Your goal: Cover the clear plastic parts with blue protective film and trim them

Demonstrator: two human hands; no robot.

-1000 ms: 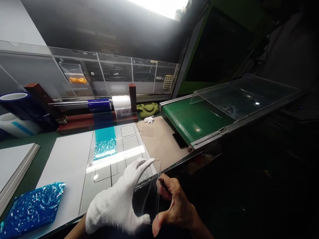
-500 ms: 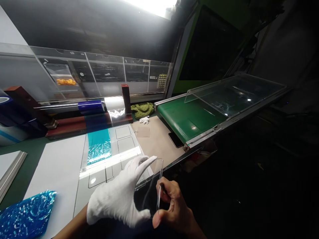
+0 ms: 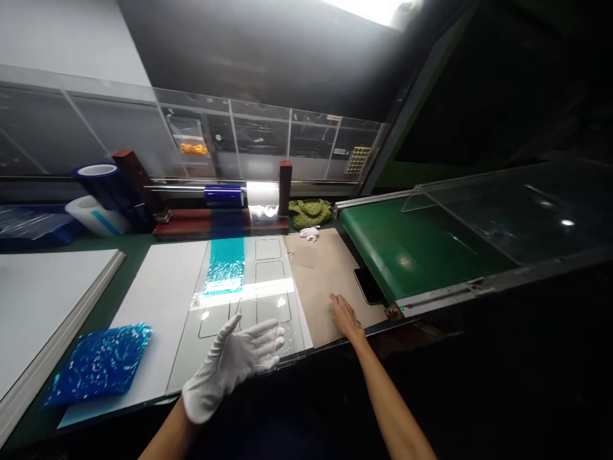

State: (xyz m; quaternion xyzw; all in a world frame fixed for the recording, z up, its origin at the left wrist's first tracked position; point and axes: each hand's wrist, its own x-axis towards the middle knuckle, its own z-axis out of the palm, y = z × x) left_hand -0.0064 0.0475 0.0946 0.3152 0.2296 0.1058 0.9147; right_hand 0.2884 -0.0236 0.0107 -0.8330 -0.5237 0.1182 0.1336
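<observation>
I'm logging the gloved left hand spreading wide, holding nothing, over the clear sheet near the counter's front edge. The bare right hand is lying open on the tan mat, just beside the phone.

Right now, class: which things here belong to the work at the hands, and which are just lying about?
At work: white-gloved left hand, bare right hand, clear sheet with outlined panels, tan mat.
Lying about: phone, green dotted cloth, blue crinkled film.
</observation>
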